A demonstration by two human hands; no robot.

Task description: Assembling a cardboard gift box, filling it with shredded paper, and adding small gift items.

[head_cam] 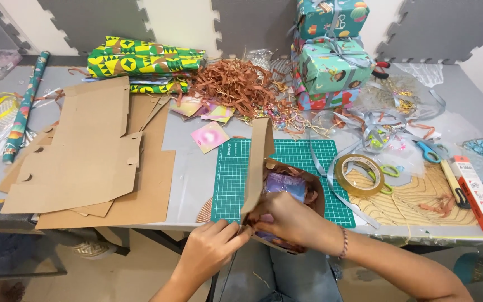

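Gripping the open brown cardboard box of shredded paper, left hand and right hand.

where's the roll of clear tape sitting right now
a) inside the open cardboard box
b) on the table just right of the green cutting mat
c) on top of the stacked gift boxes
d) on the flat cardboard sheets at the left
b: the tape roll lies flat on the table, just off the right edge of the green cutting mat, apart from the open cardboard box that both hands work at.
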